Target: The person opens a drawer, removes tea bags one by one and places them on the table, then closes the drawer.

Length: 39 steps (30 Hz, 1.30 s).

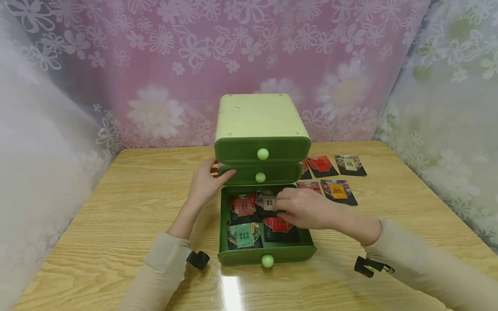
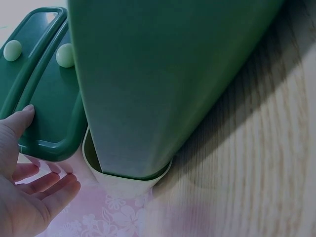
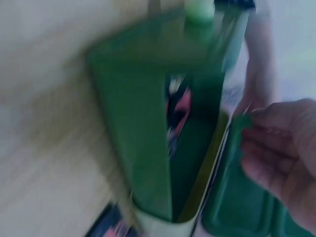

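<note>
My left hand (image 1: 204,181) is at the left side of the green middle drawer (image 1: 241,173). Its thumb touches the drawer front; the relaxed fingers (image 2: 52,190) lie alongside. Above the pulled-out bottom drawer (image 1: 268,255), my right hand (image 1: 303,207) has curled fingers, the tips at the right edge of a grey-labelled tea packet (image 1: 266,202). I cannot tell whether they pinch it. Other packets lie in that drawer: a pink-labelled one (image 1: 244,206), a teal-labelled one (image 1: 245,235) and a red-labelled one (image 1: 280,229), partly under my hand.
The cream cabinet (image 1: 256,114) stands on the wooden table (image 1: 155,190), its top drawer (image 1: 237,150) shifted forward too. Several packets lie right of it, among them a red one (image 1: 322,166), an orange-labelled one (image 1: 339,191) and a cream-labelled one (image 1: 350,165).
</note>
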Each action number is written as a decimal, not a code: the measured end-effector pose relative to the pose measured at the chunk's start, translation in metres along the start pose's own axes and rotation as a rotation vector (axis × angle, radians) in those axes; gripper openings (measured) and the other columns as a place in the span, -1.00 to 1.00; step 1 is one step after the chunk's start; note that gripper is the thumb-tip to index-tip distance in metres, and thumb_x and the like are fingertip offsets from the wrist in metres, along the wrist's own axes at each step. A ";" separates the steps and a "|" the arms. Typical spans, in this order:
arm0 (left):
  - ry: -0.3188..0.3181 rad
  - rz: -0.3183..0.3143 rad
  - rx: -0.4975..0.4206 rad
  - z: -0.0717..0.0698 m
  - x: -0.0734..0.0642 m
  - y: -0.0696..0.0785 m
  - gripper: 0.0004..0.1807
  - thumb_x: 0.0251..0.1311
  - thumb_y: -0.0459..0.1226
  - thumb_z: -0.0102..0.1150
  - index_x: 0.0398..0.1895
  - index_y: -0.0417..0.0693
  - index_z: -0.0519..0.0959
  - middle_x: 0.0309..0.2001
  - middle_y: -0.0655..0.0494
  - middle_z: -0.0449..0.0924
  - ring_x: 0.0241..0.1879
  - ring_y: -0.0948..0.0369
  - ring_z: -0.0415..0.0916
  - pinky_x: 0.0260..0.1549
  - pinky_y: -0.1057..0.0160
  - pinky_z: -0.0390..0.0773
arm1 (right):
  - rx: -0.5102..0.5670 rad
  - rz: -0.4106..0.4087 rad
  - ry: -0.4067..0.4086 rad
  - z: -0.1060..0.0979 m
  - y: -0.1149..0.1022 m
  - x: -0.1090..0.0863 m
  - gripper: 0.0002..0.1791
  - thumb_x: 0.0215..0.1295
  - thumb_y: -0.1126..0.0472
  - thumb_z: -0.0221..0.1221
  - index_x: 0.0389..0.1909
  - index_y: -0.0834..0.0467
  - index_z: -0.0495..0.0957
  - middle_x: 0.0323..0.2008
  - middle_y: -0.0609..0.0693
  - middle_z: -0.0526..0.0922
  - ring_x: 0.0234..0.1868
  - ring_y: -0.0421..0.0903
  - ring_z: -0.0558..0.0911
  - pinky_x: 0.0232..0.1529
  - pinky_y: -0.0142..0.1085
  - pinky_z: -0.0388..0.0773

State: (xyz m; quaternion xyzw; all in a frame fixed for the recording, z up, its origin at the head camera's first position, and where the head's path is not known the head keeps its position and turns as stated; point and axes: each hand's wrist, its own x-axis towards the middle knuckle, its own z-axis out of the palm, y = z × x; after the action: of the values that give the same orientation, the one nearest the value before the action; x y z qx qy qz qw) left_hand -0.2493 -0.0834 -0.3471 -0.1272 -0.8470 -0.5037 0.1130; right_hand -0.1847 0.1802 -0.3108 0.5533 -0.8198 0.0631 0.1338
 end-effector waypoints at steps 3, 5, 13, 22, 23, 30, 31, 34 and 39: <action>-0.001 0.000 0.003 0.000 0.000 0.001 -0.42 0.10 -0.04 0.26 0.17 -0.06 0.43 0.08 -0.03 0.43 0.00 0.04 0.43 -0.06 0.10 0.52 | 0.061 0.046 -0.081 -0.001 0.015 0.006 -0.87 0.08 0.36 0.29 -0.31 0.19 0.64 -0.36 -0.03 0.62 -0.33 -0.16 0.59 -0.36 -0.38 0.56; -0.003 -0.001 0.005 0.000 0.000 0.001 -0.42 0.11 -0.03 0.26 0.17 -0.06 0.43 0.08 -0.03 0.43 -0.01 0.04 0.43 -0.07 0.10 0.52 | 0.100 0.083 -0.149 0.000 0.022 0.010 -0.87 0.13 0.35 0.25 -0.27 0.22 0.64 -0.35 -0.01 0.63 -0.33 -0.15 0.60 -0.35 -0.36 0.56; -0.010 0.003 0.004 -0.001 -0.001 0.001 -0.42 0.11 -0.02 0.26 0.18 -0.04 0.43 0.09 -0.03 0.43 -0.01 0.05 0.43 -0.08 0.09 0.52 | 0.160 0.269 -0.579 0.014 0.037 0.029 -0.77 0.36 0.09 0.07 -0.30 0.16 0.58 -0.46 -0.12 0.51 -0.48 -0.23 0.49 -0.50 -0.36 0.39; -0.011 0.007 0.000 -0.001 0.000 0.001 -0.41 0.10 -0.03 0.26 0.18 -0.04 0.42 0.09 -0.03 0.43 -0.01 0.04 0.43 -0.08 0.09 0.52 | 0.134 0.331 -0.698 0.023 0.039 0.041 -0.65 0.34 0.02 0.08 -0.07 0.21 0.54 -0.23 0.01 0.51 -0.25 -0.11 0.51 -0.32 -0.27 0.47; -0.011 0.008 0.000 -0.001 0.000 0.001 -0.41 0.10 -0.03 0.26 0.18 -0.04 0.42 0.09 -0.03 0.43 0.00 0.03 0.43 -0.07 0.08 0.52 | 0.136 0.328 -0.693 0.024 0.039 0.042 -0.66 0.33 0.05 0.10 -0.07 0.22 0.54 -0.24 0.01 0.50 -0.28 -0.12 0.49 -0.34 -0.27 0.46; -0.012 0.011 0.008 -0.002 0.000 0.002 -0.42 0.10 -0.03 0.26 0.18 -0.02 0.42 0.08 -0.02 0.44 -0.02 0.04 0.43 -0.09 0.08 0.52 | 0.070 0.261 -0.630 0.033 0.038 0.042 -0.70 0.17 0.03 0.26 -0.58 0.05 0.38 -0.53 -0.10 0.31 -0.52 -0.20 0.29 -0.48 -0.39 0.22; -0.012 0.010 0.010 -0.002 0.000 0.002 -0.42 0.11 -0.03 0.26 0.18 -0.02 0.42 0.08 -0.02 0.44 -0.02 0.05 0.43 -0.09 0.08 0.52 | 0.060 0.257 -0.629 0.034 0.038 0.042 -0.65 0.16 0.02 0.26 -0.62 0.03 0.33 -0.56 -0.12 0.28 -0.53 -0.21 0.27 -0.49 -0.40 0.19; -0.011 0.006 0.012 -0.002 -0.001 0.001 -0.41 0.11 -0.02 0.26 0.19 -0.01 0.42 0.08 -0.01 0.44 -0.01 0.06 0.43 -0.09 0.08 0.52 | 0.011 0.200 -0.614 0.037 0.039 0.041 -0.62 0.14 0.01 0.27 -0.66 0.00 0.29 -0.58 -0.14 0.26 -0.55 -0.23 0.25 -0.52 -0.41 0.15; -0.011 0.005 0.009 -0.002 0.000 -0.001 -0.42 0.11 -0.01 0.25 0.19 0.01 0.42 0.09 -0.01 0.43 -0.01 0.05 0.43 -0.10 0.07 0.52 | 0.022 0.164 -0.585 0.040 0.040 0.040 -0.68 0.12 0.19 0.22 -0.68 0.03 0.30 -0.67 -0.16 0.23 -0.63 -0.26 0.22 -0.59 -0.43 0.09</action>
State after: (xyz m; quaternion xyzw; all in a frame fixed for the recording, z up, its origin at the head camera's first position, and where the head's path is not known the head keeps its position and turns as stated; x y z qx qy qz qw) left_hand -0.2490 -0.0855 -0.3468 -0.1315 -0.8496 -0.4987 0.1100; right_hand -0.2414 0.1499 -0.3355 0.4815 -0.8646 -0.0797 -0.1196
